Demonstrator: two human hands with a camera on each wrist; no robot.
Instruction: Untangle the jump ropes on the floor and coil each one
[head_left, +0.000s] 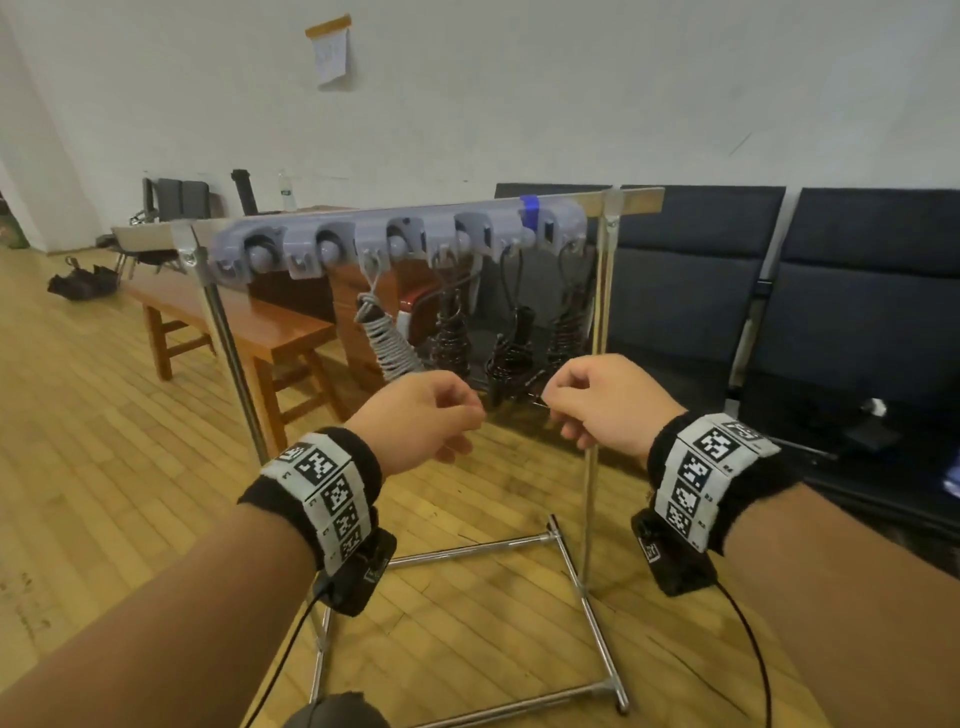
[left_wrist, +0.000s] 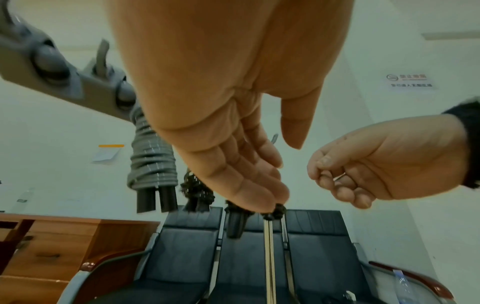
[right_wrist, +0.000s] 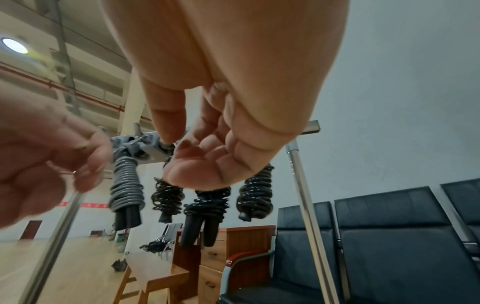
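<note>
Four coiled jump ropes hang from a grey hook strip on a metal rack. One is the grey rope on the left. To its right hang three black ropes. My left hand hovers just below the grey rope, fingers relaxed, thumb apart, holding nothing. My right hand is level with it in front of the black ropes, fingers loosely curled, thumb near the forefinger. Neither hand touches a rope.
The rack's base bars lie on the wooden floor under my wrists. Dark padded chairs stand behind and to the right. A wooden bench and a cabinet are behind on the left.
</note>
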